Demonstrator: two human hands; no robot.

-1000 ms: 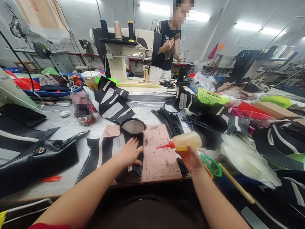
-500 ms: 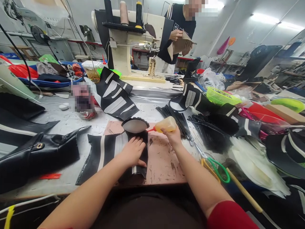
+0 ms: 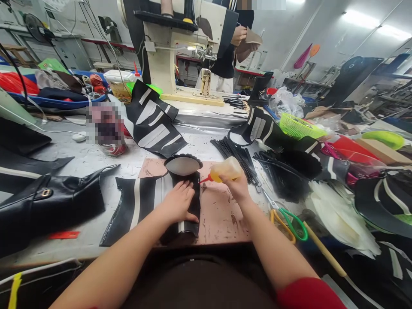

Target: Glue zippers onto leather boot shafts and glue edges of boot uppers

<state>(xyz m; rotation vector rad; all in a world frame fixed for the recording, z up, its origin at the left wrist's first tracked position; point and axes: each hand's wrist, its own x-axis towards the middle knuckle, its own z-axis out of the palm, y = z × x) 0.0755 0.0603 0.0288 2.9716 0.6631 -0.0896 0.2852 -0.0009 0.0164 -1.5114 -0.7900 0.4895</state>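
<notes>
A black boot upper with white stripes (image 3: 141,201) lies on a pink work board (image 3: 222,214) at the table's front edge. My left hand (image 3: 177,201) presses flat on it, fingers spread. A grey oval piece with a scalloped black rim (image 3: 183,165) sits at the upper's far end. My right hand (image 3: 236,186) grips a yellow squeeze bottle (image 3: 227,168). Its red nozzle (image 3: 204,179) points left at the upper's right edge, just below the oval piece.
Green-handled scissors (image 3: 289,221) and a wooden stick (image 3: 325,253) lie right of the board. Black strips (image 3: 234,154), striped boot parts (image 3: 154,124), a green basket (image 3: 298,126) and a sewing machine (image 3: 180,51) stand behind. Black leather pieces (image 3: 48,206) lie left. Another person (image 3: 234,43) stands behind.
My right hand brought the bottle from the right to the upper's edge beside the oval piece. My left hand stayed pressed on the upper. The view tilted down slightly.
</notes>
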